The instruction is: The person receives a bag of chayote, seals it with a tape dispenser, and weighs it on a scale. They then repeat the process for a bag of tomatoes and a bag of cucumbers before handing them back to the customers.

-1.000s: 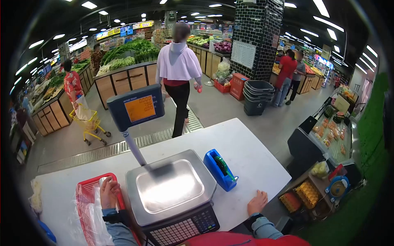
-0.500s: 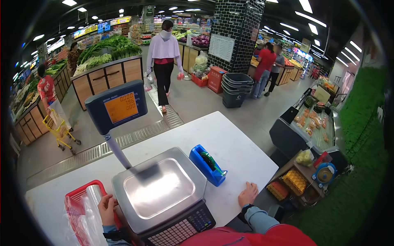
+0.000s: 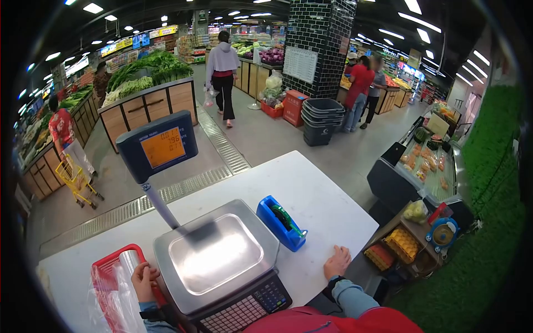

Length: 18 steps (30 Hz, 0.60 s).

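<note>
At the lower left of the frame, the person's left hand (image 3: 145,281) is bent at the fingers in the narrow space between the scale (image 3: 216,255) and the red basket (image 3: 108,261). The view does not settle whether its grip closes on the basket's rim, on the scale's edge or on nothing. If the fingertips bear on the weighing pan, they could falsify the weight; the orange display (image 3: 164,145), left of centre, is too small to read with certainty.

Beside that hand, a roll of clear plastic (image 3: 130,258) lies in the basket, and loose plastic film (image 3: 115,302) spreads towards the bottom edge of the frame. The thin film could catch on the fingers or the cuff and be dragged out, or tip the basket if pulled hard.

The person's right hand (image 3: 336,262), right of centre low in the frame, rests on the bench (image 3: 327,191) with fingers loosely spread and its grip holding nothing. It lies near the bench's edge, so leaning weight there might make it slip off.

Between the two hands, the blue tape dispenser (image 3: 280,223) stands just beside the scale's right side; a careless sweep of the right arm could knock it against the pan and disturb a reading.
</note>
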### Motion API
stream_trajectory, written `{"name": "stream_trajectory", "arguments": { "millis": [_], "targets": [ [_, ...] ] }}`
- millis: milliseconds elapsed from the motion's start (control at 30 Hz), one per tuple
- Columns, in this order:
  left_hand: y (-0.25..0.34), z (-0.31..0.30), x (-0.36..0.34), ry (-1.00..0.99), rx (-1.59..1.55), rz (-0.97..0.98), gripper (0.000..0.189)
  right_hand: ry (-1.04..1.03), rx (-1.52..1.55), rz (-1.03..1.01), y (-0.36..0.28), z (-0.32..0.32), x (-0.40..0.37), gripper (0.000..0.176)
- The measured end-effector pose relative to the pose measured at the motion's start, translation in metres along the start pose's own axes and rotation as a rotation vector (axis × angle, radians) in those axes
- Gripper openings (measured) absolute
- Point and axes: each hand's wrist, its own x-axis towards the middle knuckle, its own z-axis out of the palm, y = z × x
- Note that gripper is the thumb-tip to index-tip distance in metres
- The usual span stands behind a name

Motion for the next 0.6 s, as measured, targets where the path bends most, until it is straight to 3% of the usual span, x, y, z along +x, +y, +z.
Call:
{"name": "stream_trajectory", "arguments": {
  "millis": [600],
  "targets": [
    [-0.0068, -0.0053, 0.0081, -0.030, -0.021, -0.028, 0.022, 0.022, 0.004, -0.018, 0.0002, 0.0000, -0.0010, 0.045]
  ]
}}
